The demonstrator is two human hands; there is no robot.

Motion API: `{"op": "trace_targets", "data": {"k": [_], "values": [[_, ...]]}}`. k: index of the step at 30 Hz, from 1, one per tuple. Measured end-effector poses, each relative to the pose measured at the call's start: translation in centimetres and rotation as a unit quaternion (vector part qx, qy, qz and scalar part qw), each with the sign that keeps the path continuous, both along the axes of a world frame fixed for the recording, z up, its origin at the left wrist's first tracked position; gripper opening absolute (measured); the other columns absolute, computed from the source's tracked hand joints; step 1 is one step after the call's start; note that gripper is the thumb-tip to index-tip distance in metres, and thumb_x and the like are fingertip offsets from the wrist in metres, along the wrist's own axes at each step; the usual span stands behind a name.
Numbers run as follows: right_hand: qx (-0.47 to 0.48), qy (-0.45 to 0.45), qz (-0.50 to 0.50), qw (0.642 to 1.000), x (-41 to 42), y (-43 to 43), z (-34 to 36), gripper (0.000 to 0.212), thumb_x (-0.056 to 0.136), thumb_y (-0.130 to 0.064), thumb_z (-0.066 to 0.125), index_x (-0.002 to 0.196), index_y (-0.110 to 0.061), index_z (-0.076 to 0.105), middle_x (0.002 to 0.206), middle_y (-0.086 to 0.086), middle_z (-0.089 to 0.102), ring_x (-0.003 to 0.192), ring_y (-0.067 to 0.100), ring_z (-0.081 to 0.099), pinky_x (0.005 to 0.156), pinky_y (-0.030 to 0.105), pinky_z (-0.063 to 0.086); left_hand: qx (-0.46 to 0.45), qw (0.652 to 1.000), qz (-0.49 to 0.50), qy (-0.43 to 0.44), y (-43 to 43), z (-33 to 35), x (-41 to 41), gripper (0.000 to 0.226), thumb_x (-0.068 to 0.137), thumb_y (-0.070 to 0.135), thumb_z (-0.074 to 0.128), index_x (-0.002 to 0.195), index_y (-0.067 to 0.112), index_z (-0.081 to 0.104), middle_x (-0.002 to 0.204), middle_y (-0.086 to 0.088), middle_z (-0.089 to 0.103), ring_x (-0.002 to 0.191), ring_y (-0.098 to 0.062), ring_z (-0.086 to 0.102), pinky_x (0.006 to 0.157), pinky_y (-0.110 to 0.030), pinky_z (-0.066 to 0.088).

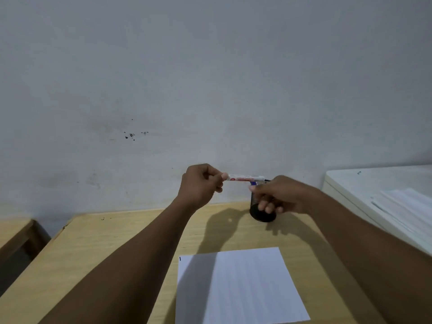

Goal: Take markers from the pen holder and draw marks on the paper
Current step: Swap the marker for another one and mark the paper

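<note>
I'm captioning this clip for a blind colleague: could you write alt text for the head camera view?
Both bare hands hold a white marker level above a pale wooden table, the left hand at one end, the right hand at the other, before a black mesh pen holder. Nearer lies a white sheet of paper with one short dark mark.

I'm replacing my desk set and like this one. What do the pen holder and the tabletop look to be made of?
The pen holder looks like black metal mesh: its wall shows a fine grid, with a solid dark base ring, though blur leaves plastic possible. The tabletop looks like pale wood or wood-look laminate, matte, with faint straight grain lines.
</note>
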State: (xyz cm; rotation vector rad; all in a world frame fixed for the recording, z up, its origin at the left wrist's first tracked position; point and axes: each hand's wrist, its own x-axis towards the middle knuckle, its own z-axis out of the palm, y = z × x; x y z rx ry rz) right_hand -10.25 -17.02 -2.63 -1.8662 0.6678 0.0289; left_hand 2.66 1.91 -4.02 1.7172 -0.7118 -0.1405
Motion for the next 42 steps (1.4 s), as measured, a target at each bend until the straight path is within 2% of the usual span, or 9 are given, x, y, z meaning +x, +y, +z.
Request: {"op": "trace_targets", "data": {"k": [3,5,10,15,19,29,32,36,42], "values": [[-0.197,0.014,-0.027,0.980,-0.8,-3.8,1.8,0.030,0.093,-0.023,0.070,0.099,0.005,0.072,0.074,0.016,0.077,0.049,0.020,0.063,0.044,0.022,0.037,0.040,0.996,0.016,-0.075,-2.6,0.9,0.0,0.019,0.089,0.026,0.077,0.085,0.007,0.074,0.069,-0.004,0.074,0.061,-0.013,0.070,0.050,-0.013,0.046],[-0.280,0.020,-0.025,0.959,-0.7,-5.1,2.6,0.025,0.094,-0.021,0.067,0.101,0.003,0.072,0.085,0.018,0.080,0.053,0.021,0.067,0.044,0.021,0.041,0.075,0.989,0.017,-0.123,-4.2,1.1,0.2,0.019,0.088,0.027,0.077,0.086,0.009,0.075,0.070,-0.002,0.074,0.066,-0.016,0.071,0.055,-0.019,0.052],[-0.346,0.037,-0.002,0.938,0.4,-7.0,2.7,0.022,0.090,-0.025,0.067,0.097,-0.005,0.073,0.092,0.014,0.081,0.062,0.020,0.072,0.047,0.024,0.048,0.169,0.968,-0.016,-0.186,-8.0,0.3,0.9,0.014,0.084,0.030,0.079,0.083,0.017,0.076,0.070,0.006,0.069,0.077,-0.018,0.066,0.066,-0.027,0.048],[-0.336,0.015,0.008,0.942,1.6,-7.6,2.1,0.020,0.089,-0.025,0.066,0.095,-0.007,0.073,0.092,0.016,0.081,0.062,0.018,0.070,0.048,0.024,0.047,0.231,0.950,-0.035,-0.209,-9.7,-1.2,1.0,0.035,0.085,0.056,0.067,0.107,0.029,0.073,0.075,0.010,0.071,0.092,-0.020,0.066,0.080,-0.035,0.053],[-0.316,-0.018,0.000,0.949,2.0,-7.8,1.4,0.018,0.089,-0.023,0.065,0.094,-0.008,0.074,0.091,0.016,0.081,0.060,0.015,0.068,0.049,0.023,0.047,0.257,0.933,-0.009,-0.251,-9.8,-2.0,1.4,0.026,0.094,0.032,0.055,0.115,0.034,0.070,0.082,0.006,0.071,0.093,-0.026,0.068,0.078,-0.037,0.056],[-0.291,-0.053,-0.014,0.955,1.6,-7.4,0.5,0.014,0.087,-0.020,0.065,0.093,-0.010,0.074,0.086,0.013,0.080,0.062,0.017,0.070,0.049,0.024,0.050,0.240,0.912,0.005,-0.334,-10.3,-2.3,0.8,0.023,0.090,0.029,0.067,0.111,0.035,0.077,0.104,0.008,0.079,0.100,-0.022,0.069,0.078,-0.035,0.056],[-0.287,-0.060,-0.011,0.956,1.4,-7.1,0.7,0.015,0.088,-0.019,0.065,0.094,-0.009,0.074,0.087,0.013,0.080,0.061,0.016,0.069,0.051,0.025,0.050,0.228,0.923,0.001,-0.311,-10.4,-2.4,0.8,0.017,0.089,0.023,0.067,0.098,0.030,0.080,0.098,0.004,0.079,0.096,-0.023,0.070,0.078,-0.038,0.056],[-0.251,-0.079,-0.015,0.965,1.2,-6.5,1.6,0.017,0.092,-0.021,0.068,0.097,-0.007,0.074,0.088,0.011,0.080,0.060,0.015,0.069,0.052,0.025,0.049,0.145,0.955,0.039,-0.257,-9.6,-0.7,0.9,0.018,0.089,0.017,0.070,0.104,0.016,0.079,0.095,-0.001,0.081,0.091,-0.022,0.074,0.085,-0.037,0.057],[-0.062,-0.077,0.028,0.995,2.0,-0.5,2.1,0.032,0.096,-0.034,0.068,0.100,-0.002,0.073,0.077,0.010,0.076,0.054,0.017,0.065,0.048,0.024,0.044,0.004,0.986,0.099,-0.136,-3.7,3.9,1.7,0.009,0.091,0.018,0.072,0.092,0.012,0.079,0.078,-0.001,0.078,0.069,-0.012,0.077,0.074,-0.034,0.064]]}}
